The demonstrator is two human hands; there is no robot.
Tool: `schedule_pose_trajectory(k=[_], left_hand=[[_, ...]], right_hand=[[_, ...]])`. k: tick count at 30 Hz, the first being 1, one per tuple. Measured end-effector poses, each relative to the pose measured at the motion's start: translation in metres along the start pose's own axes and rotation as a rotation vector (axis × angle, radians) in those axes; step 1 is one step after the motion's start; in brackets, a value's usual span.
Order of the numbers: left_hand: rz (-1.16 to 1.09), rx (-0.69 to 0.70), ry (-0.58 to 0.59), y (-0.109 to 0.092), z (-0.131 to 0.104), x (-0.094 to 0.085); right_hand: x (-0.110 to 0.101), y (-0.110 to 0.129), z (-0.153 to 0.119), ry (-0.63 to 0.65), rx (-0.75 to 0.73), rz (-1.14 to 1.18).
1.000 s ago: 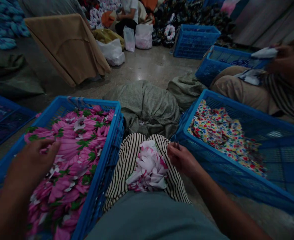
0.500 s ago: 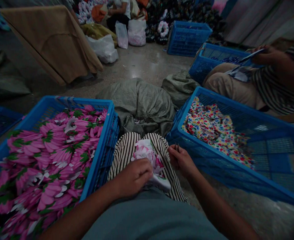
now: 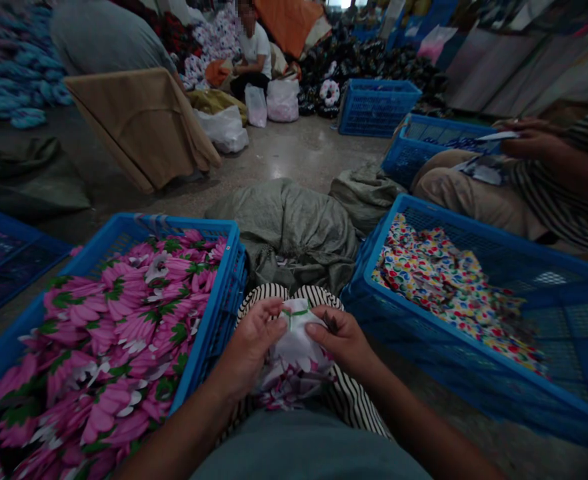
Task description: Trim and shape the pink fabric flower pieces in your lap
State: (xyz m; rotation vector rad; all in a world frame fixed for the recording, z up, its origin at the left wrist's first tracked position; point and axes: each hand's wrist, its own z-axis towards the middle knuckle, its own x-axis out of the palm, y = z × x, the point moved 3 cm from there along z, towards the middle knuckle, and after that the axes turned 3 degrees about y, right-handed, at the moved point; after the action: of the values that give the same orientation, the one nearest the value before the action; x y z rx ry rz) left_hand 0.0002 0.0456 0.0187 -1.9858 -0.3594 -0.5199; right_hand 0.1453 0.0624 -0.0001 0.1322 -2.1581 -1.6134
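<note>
Left hand [image 3: 255, 335] and right hand [image 3: 343, 339] had drawn level over the lap [image 3: 354, 400], thumbs uppermost, gripping the white fabric piece [image 3: 297, 339].

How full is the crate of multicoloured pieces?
Partly full: the multicoloured pieces heap toward the left of the blue crate, while bare mesh shows toward its right.

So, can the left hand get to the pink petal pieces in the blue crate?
Probably yes. The left hand is near the blue crate, and nothing covers the pink petal pieces. It would have to let go of the white cloth and go over the crate's side.
</note>
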Motion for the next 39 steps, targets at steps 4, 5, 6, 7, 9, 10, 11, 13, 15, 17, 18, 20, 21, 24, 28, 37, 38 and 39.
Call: schedule_pose_trajectory(k=[4,5,6,7,9,10,11,13,15,17,18,20,21,24,28,37,38,39], left_hand=[[0.147,0.023,-0.064,-0.006,0.002,-0.008],[0.207,0.082,-0.104,-0.008,0.001,-0.011],[0.26,0.116,-0.127,-0.01,0.001,-0.014],[0.291,0.121,-0.128,-0.011,0.0,-0.015],[0.281,0.065,-0.082,-0.011,0.0,-0.016],[0.256,0.03,-0.056,-0.01,-0.001,-0.017],[0.233,0.004,-0.04,-0.009,-0.001,-0.017],[0.213,-0.007,-0.04,-0.008,-0.001,-0.018],[0.218,0.011,-0.05,-0.008,-0.002,-0.018],[0.223,0.01,-0.037,-0.008,-0.004,-0.016],[0.216,-0.001,-0.015,-0.008,-0.005,-0.015],[0.189,-0.026,0.045,-0.009,-0.007,-0.012],[0.169,-0.041,0.077,-0.01,-0.008,-0.01],[0.092,-0.093,0.15,-0.012,-0.011,-0.008],[-0.002,-0.106,0.115,-0.012,-0.012,-0.01],[0.144,-0.107,-0.068,-0.018,-0.012,-0.005],[0.14,-0.113,-0.077,-0.019,-0.012,-0.005],[0.131,-0.121,-0.086,-0.021,-0.012,-0.005]], right_hand=[[0.002,0.002,0.003,-0.054,0.012,-0.036],[0.002,0.001,0.003,-0.067,0.02,-0.033],[0.002,0.001,0.004,-0.073,0.029,-0.027],[0.002,0.0,0.005,-0.068,0.04,-0.021],[0.004,0.0,0.006,-0.041,0.053,-0.026],[0.005,0.001,0.007,-0.026,0.05,-0.058],[0.006,0.002,0.008,-0.023,0.033,-0.113],[0.006,0.009,0.008,-0.081,-0.063,-0.269],[0.004,0.02,0.006,-0.188,-0.245,-0.446],[0.008,0.031,0.004,-0.179,-0.455,-0.597],[0.012,0.036,0.003,-0.111,-0.536,-0.661],[0.021,0.04,0.004,0.054,-0.617,-0.748],[0.024,0.041,0.006,0.106,-0.616,-0.767],[0.027,0.04,0.011,0.138,-0.59,-0.772],[0.027,0.038,0.012,0.161,-0.595,-0.76],[0.014,0.034,0.018,-0.173,-0.513,-0.567],[0.009,0.033,0.02,-0.236,-0.467,-0.537],[0.005,0.033,0.02,-0.281,-0.429,-0.518]])
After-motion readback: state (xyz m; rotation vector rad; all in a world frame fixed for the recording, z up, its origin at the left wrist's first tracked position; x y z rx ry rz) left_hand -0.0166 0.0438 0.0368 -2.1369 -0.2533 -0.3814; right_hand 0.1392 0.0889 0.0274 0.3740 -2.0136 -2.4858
